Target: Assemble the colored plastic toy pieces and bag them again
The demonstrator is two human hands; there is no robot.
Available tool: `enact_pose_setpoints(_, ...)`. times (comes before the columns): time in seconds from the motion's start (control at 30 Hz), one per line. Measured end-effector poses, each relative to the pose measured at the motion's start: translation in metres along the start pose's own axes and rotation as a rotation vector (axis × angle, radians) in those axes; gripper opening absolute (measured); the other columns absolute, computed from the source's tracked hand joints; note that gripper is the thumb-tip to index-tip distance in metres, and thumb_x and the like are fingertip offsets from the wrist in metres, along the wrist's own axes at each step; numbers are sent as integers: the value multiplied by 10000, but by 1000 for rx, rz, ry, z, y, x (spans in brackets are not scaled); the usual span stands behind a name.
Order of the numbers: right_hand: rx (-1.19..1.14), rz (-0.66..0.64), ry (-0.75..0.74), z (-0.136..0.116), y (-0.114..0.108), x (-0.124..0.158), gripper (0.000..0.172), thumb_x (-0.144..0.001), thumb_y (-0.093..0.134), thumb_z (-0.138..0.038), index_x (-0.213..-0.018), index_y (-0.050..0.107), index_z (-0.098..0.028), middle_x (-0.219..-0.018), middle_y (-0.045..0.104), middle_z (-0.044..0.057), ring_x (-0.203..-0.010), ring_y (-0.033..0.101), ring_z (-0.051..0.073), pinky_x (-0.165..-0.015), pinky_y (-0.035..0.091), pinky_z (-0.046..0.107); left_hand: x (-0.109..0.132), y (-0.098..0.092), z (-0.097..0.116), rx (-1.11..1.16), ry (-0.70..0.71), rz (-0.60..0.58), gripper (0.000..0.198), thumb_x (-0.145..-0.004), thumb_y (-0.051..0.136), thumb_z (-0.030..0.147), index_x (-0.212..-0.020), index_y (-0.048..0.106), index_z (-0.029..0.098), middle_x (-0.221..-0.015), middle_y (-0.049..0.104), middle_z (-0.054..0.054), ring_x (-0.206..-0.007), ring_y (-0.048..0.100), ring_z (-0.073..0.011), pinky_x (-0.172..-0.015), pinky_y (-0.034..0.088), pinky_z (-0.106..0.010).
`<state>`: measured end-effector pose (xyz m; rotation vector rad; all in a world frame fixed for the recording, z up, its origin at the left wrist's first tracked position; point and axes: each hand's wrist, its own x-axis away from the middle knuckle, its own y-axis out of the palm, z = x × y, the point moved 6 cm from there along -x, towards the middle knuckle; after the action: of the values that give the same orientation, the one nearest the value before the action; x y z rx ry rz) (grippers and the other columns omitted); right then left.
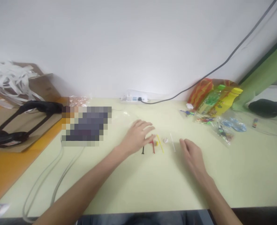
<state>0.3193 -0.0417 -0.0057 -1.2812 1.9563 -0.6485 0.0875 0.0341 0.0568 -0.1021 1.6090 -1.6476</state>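
Pale green counter (133, 187) holds a yellow stick (160, 143) between the loosely spread left hand (139, 135) and curled right hand (192, 153). I can't tell if the right grips anything.

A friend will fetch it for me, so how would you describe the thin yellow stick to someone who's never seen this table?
On the pale green table, look between the left hand and the right hand. The yellow stick lies between the red piece and the small white rounded piece. It is the only long, thin yellow one there.
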Motion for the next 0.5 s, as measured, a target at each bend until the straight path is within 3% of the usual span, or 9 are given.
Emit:
enact_pose_setpoints(0.1,-47,139,-101,-36,-9,1,417,-1038,396,-448,-679,351,-240,-627,440,-13,-633,422,183,-648,309,328,24,-32,-51,78,-229,130,261,-1035,482,343,-1142,683,214,-1144,708,-73,-1068,634,-215,-973,477,-376)
enact_pose_setpoints(0.2,-82,70,-382,-98,11,-4,284,-1042,419,-323,-783,484,-225,-722,549,8,-689,477,178,-715,343,332,46,-40,-81,134,-322,118,276,-1040,462,343,-1132,685,210,-1018,697,-50,-837,623,-164,-813,492,-310)
enact_pose_setpoints(0.33,72,-74,-735,-159,60,-11,227,-1032,415,-216,-857,559,-203,-785,613,42,-775,501,198,-755,326,355,72,-27,-83,198,-332,19,286,-1009,530,415,-1176,675,233,-1006,680,-35,-877,632,-165,-789,488,-284)
enact_pose_setpoints(0.4,127,-81,-809,-167,78,-13,229,-1024,415,-190,-864,579,-195,-776,604,48,-779,486,205,-750,317,358,84,-21,-78,181,-371,-16,322,-992,553,453,-1215,658,245,-994,670,-30,-884,639,-174,-806,494,-299)
enact_pose_setpoints(0.5,74,-73,-805,-162,91,-14,220,-1015,433,-171,-856,584,-189,-745,575,35,-752,469,196,-730,311,348,93,-13,-68,155,-344,-102,428,-938,623,511,-1280,620,253,-1038,664,-36,-928,641,-203,-834,505,-332)
